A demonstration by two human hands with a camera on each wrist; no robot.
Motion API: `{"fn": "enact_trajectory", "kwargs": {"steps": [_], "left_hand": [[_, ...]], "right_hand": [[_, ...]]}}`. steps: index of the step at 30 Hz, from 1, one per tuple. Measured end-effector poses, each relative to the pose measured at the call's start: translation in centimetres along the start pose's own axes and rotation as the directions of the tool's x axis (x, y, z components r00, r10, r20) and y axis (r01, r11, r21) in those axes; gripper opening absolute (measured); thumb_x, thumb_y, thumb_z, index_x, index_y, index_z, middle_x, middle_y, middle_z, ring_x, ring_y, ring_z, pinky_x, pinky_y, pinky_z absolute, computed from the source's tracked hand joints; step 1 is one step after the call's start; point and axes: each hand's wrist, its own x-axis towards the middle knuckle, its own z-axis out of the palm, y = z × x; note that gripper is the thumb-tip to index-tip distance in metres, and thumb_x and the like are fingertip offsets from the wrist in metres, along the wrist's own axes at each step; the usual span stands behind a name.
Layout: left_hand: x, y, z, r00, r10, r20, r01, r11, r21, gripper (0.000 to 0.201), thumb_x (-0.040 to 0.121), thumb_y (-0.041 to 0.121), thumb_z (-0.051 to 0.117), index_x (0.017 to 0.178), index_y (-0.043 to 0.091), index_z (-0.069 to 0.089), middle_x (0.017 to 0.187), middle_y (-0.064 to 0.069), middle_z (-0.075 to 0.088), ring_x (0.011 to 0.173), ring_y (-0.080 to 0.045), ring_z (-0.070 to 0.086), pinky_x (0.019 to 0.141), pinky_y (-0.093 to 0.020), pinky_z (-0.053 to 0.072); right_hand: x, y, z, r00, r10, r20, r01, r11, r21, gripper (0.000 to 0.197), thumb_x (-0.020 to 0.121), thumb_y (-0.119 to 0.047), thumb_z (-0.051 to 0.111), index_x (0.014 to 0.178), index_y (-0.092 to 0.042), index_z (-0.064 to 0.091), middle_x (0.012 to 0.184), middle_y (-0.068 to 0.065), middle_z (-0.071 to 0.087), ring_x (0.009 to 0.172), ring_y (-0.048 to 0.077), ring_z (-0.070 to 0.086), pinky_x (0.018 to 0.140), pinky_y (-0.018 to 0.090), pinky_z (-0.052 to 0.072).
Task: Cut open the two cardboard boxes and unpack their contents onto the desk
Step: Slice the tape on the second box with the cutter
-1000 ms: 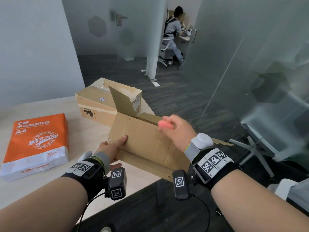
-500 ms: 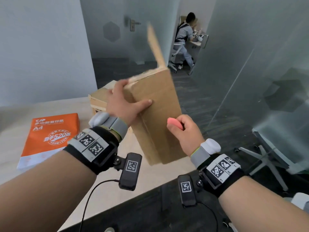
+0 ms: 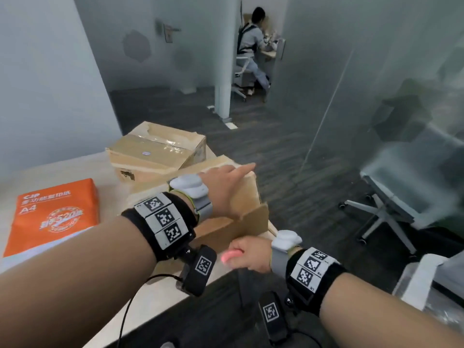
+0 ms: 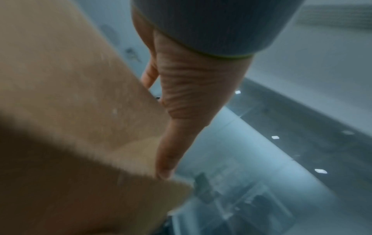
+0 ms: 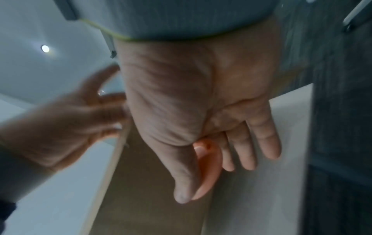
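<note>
Two brown cardboard boxes stand on the light desk point(image 3: 75, 169). The far box point(image 3: 155, 151) is taped across its top. The near box point(image 3: 226, 229) lies by the desk's front corner with a loose flap point(image 3: 256, 219) on its near side. My left hand point(image 3: 226, 187) holds this box at its top right edge, fingers over the top, thumb point(image 4: 167, 159) down its side point(image 4: 70, 79). My right hand point(image 3: 248, 254) hovers just in front of the box, pinching a small pink cutter point(image 3: 228, 256) between thumb and fingers point(image 5: 207, 167).
An orange ream of A4 paper point(image 3: 55, 217) lies on the desk at the left. The desk's front edge point(image 3: 200, 287) runs diagonally below my hands. A grey office chair point(image 3: 389, 197) stands at the right by a glass partition. A person point(image 3: 251, 43) sits far back.
The near box, lifted and tipped upright half a second ago, is down on the desk again. My left hand has shifted to its top right edge. My right hand has dropped lower with the cutter.
</note>
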Motion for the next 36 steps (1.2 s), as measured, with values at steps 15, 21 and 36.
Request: {"fn": "enact_trajectory", "kwargs": {"steps": [15,21,36], "left_hand": [[-2.6,-3.3,13.8,0.901,-0.069,0.428,0.098,0.994,-0.046,0.107,0.065,0.089,0.054,0.157,0.049,0.014,0.170,0.012,0.009,0.156,-0.029,0.009,0.123,-0.055,0.017],[-5.0,-9.0,12.2,0.869,-0.432,0.242,0.470,0.873,-0.128,0.107,0.060,0.088,0.061,0.150,0.057,0.012,0.170,0.009,-0.005,0.157,-0.030,0.001,0.119,-0.064,0.020],[-3.7,-16.5,12.5,0.894,-0.381,0.236,0.448,0.784,-0.429,0.099,0.075,0.052,0.083,0.155,0.028,0.030,0.140,0.001,0.058,0.117,-0.023,0.060,0.093,-0.034,0.048]], "right_hand": [[-0.3,3.4,-2.6,0.959,0.104,-0.266,0.063,0.832,0.551,0.018,0.093,-0.028,0.072,0.109,-0.025,0.066,0.070,-0.006,0.066,0.057,0.012,0.055,0.052,0.026,0.047],[2.7,2.4,-1.6,0.917,0.172,-0.359,0.066,0.823,0.565,0.013,0.099,-0.024,0.060,0.110,-0.029,0.065,0.078,-0.003,0.066,0.053,0.011,0.054,0.054,0.030,0.049],[10.9,-2.9,0.2,0.935,0.153,-0.321,-0.036,0.939,0.342,0.025,0.091,-0.031,0.065,0.116,-0.034,0.068,0.107,-0.019,0.068,0.102,0.002,0.063,0.092,0.021,0.048]]}}
